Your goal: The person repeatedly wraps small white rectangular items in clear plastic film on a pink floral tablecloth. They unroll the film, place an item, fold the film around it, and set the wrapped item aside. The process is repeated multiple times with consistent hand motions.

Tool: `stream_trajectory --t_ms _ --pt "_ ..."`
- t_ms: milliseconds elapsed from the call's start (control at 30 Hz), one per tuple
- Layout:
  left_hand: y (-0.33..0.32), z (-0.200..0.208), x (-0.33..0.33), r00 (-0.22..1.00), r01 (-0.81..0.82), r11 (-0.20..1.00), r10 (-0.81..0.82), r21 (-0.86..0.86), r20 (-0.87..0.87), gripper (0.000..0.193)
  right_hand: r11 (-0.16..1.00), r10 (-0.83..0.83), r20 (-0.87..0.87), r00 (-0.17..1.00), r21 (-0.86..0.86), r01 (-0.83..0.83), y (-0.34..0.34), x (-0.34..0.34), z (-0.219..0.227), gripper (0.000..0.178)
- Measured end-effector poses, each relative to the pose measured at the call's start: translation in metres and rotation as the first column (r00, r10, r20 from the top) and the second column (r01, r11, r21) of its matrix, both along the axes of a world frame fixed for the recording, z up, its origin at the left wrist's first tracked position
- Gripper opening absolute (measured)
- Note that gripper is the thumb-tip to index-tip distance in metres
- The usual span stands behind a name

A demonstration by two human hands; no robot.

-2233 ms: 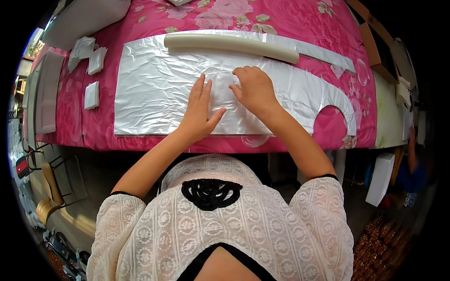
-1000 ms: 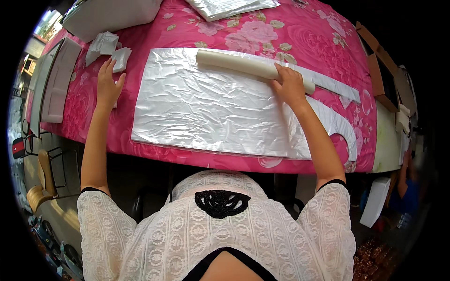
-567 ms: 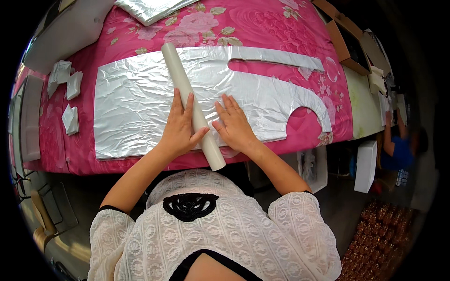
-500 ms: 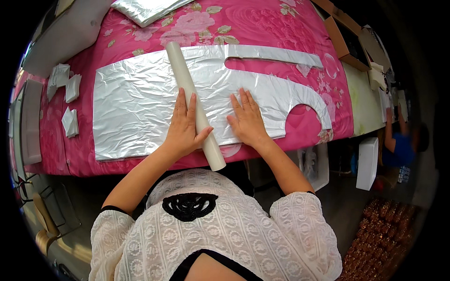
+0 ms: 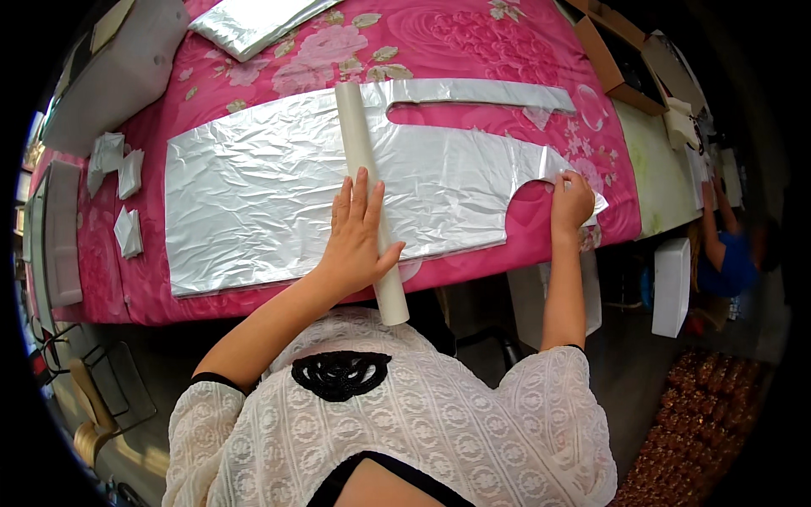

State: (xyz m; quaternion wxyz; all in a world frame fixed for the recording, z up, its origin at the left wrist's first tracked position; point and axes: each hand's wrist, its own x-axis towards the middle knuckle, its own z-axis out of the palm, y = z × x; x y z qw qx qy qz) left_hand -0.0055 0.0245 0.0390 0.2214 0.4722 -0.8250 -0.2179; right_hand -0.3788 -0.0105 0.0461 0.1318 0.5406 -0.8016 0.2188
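Note:
A shiny, silvery plastic film sheet (image 5: 245, 194), cut in an apron-like shape with a long strap and a curved end, lies flat and wrinkled on the pink table. Across its middle rests a pale cream roller tube (image 5: 357, 135), its near end jutting past the table edge. My left hand (image 5: 359, 232) lies over the tube with fingers stretched out. At the curved cutout on the right, my right hand (image 5: 573, 203) has its fingers closed on the edge of the film strap.
Folded white packets (image 5: 128, 175) sit on the left, next to a white box (image 5: 61, 228). Another silvery film stack (image 5: 253, 21) lies at the back. A cardboard box (image 5: 621, 72) stands at the far right. A person in blue (image 5: 728, 264) is beyond the table's right end.
My right hand has gone from lying flat on the film to gripping the curved strap at the right. The tube has shifted right and turned more upright in view, with my left hand.

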Motion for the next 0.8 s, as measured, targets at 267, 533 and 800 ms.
stream_trajectory --t_ms 267,533,800 --pt "-0.005 0.034 0.004 0.539 0.377 0.550 0.524 0.745 -0.659 0.042 0.659 0.625 0.710 0.324 -0.258 -0.706 0.053 0.226 0.050 0.022" --pt "-0.052 0.026 0.223 0.794 -0.047 0.445 0.559 0.894 -0.237 0.011 0.594 0.725 0.522 0.450 -0.143 -0.792 0.084 0.233 0.059 0.036" --pt "-0.059 0.051 0.274 0.851 -0.387 0.909 0.417 -0.154 0.319 0.028 0.543 0.136 0.716 0.684 0.524 -0.657 0.104 0.229 0.038 0.054"
